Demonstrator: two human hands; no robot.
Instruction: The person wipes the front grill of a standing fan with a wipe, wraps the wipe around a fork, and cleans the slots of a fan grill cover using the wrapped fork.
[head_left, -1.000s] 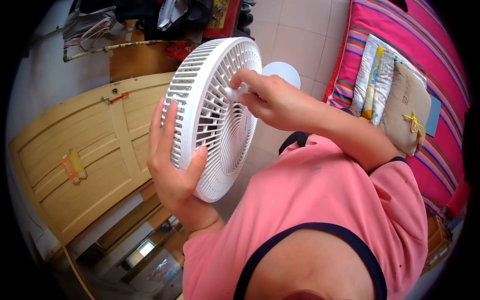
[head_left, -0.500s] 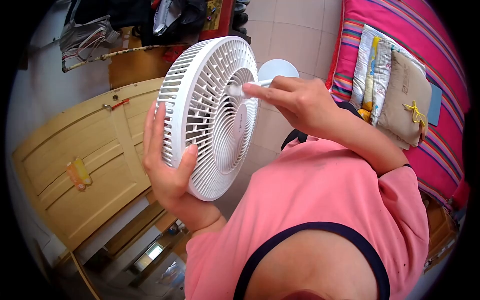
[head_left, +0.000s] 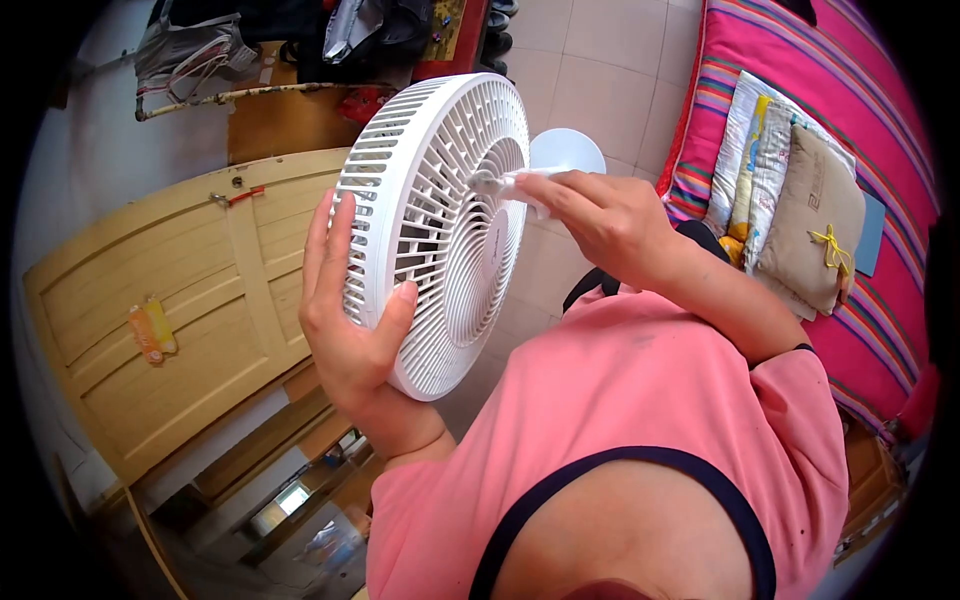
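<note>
A round white fan [head_left: 460,240] with a slatted grille is held up in front of my chest, tilted on its side. My left hand [head_left: 355,320] grips its rim from the left, the thumb on the front grille and the fingers on the slatted side. Near the upper middle of the grille, my right hand [head_left: 610,215] pinches a white cloth-like piece [head_left: 525,190], whose greyish tip [head_left: 485,183] is at the slats. Behind the fan a white round disc [head_left: 567,152] shows; how it joins the fan is hidden.
A pink striped bed [head_left: 690,150] at the right bears folded cloths and a beige cushion [head_left: 815,220] with a yellow tie. A yellow wooden door [head_left: 190,310] is at the left. Dark items and bags lie on a rack [head_left: 250,92] at the upper left, above the tiled floor [head_left: 600,90].
My right hand has drawn back from the grille with its fingers more extended over the white piece. My left hand keeps its hold, while the view has shifted slightly.
</note>
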